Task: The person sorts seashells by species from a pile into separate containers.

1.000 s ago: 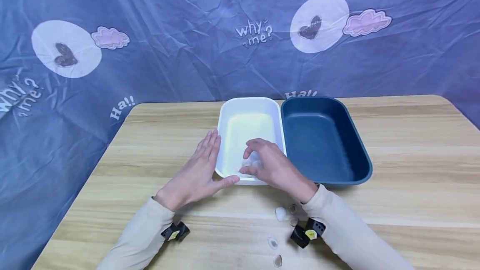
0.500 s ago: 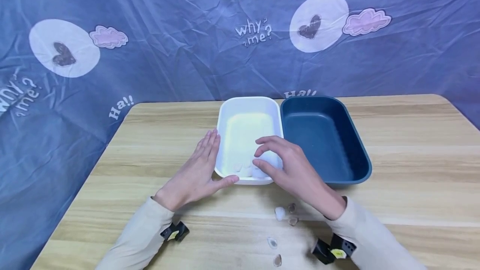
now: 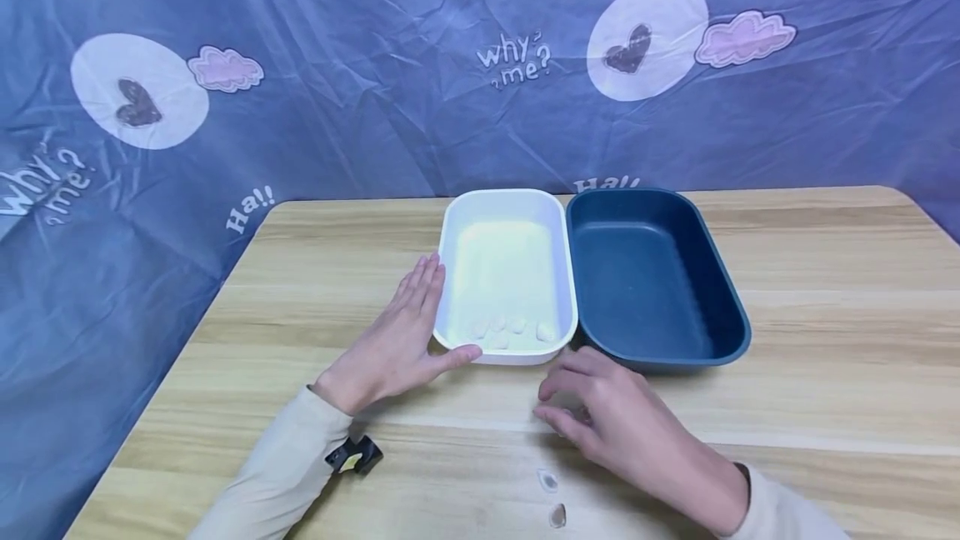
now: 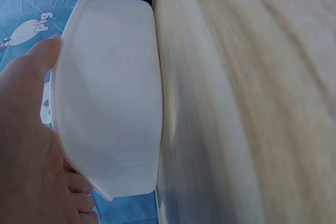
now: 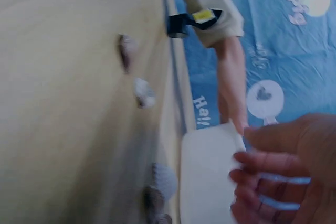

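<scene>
My left hand (image 3: 393, 336) lies with straight fingers along the left side of a white plastic tray (image 3: 506, 359), its thumb on the front rim. Several pale seashells (image 3: 545, 332) lie at the near end inside that tray. My right hand (image 3: 611, 423) hovers low over the table in front of the trays, fingers loosely bent and nothing seen between them. Beneath it, in the right wrist view, are a white ribbed seashell (image 5: 166, 181) and a dark seashell (image 5: 154, 202). Nearer the table's front lie a greyish seashell (image 3: 548, 480) and a brown seashell (image 3: 557, 515).
A dark blue tray (image 3: 637, 298) stands against the right side of the white one, with nothing seen in it. Both are on a wooden table (image 3: 825, 315). Behind the table hangs a blue printed cloth (image 3: 375, 123).
My right hand has come out of the white tray, moving toward me and to the right, and now covers the seashells nearest the trays. My left hand has stayed in place.
</scene>
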A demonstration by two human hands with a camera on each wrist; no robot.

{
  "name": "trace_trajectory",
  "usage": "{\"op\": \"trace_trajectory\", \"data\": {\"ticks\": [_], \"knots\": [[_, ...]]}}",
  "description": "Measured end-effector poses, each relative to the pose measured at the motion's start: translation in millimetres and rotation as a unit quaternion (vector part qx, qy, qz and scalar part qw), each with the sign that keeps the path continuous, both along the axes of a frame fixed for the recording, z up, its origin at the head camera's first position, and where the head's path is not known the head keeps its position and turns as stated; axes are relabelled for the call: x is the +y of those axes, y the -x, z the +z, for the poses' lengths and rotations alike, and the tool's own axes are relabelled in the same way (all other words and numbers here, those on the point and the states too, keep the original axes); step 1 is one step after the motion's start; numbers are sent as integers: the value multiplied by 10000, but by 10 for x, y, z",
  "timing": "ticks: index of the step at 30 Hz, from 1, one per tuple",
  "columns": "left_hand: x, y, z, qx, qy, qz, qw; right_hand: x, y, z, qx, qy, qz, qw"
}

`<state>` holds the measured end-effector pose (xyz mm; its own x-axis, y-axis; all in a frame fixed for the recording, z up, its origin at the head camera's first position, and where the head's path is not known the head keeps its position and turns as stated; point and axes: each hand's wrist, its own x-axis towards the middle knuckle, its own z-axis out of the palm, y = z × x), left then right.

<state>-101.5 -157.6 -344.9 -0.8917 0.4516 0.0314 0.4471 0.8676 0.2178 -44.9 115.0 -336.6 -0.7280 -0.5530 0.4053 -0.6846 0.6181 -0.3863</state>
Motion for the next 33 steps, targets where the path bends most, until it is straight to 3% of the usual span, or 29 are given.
{"op": "trace_trajectory", "data": {"ticks": [3,6,13,17,24,30,33], "knots": [[13,6,-9,-30,16,-4,10000,3,-63,-42,9,-824,-679,9943],[8,15,-22,6,48,-22,10000,10,-108,-90,43,-1273,-1143,9852],[3,27,-22,16,49,-51,10000,48,-211,-221,-433,-1473,-1489,9769],[-6,29,-37,-11,26,-49,10000,86,-272,-316,-303,-1185,-1417,9823],[-12,35,-71,34,-21,-56,10000,135,-317,-526,315,-177,-1271,9912],[-12,39,-84,62,-36,-46,10000,97,-312,-675,264,587,-1021,9927],[-14,38,-86,69,-59,-26,10000,83,-294,-717,291,835,-711,9935]]}}
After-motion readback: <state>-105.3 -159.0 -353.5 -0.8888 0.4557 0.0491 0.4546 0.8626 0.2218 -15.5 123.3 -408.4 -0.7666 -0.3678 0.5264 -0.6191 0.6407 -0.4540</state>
